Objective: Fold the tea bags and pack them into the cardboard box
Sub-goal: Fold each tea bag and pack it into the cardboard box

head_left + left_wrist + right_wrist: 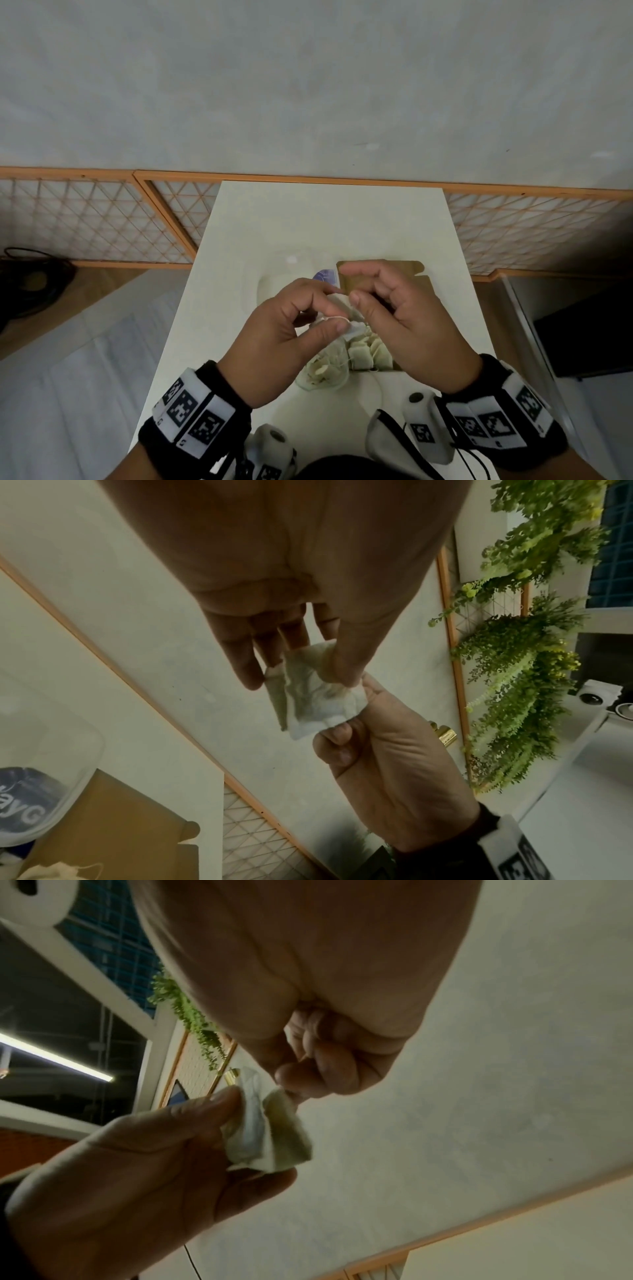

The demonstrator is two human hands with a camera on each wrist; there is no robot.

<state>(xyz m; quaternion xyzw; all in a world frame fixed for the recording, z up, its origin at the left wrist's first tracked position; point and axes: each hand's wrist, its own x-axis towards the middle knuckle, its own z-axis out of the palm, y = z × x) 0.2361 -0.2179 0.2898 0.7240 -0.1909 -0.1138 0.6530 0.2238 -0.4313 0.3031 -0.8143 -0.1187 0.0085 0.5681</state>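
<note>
Over the near middle of the desk (239, 219), left hand (291, 329) and right hand (404, 315) both pinch one tea bag (308, 696) above the cardboard box (380, 270), so I'd crease it flat before dropping it in.

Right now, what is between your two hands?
A tea bag: the left hand and right hand both pinch it, up off the table. The left wrist view shows it best.

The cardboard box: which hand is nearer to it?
Right. The right hand is held above the cardboard box, overlapping it in the head view; the left hand is off to the box's left, over the table.
</note>
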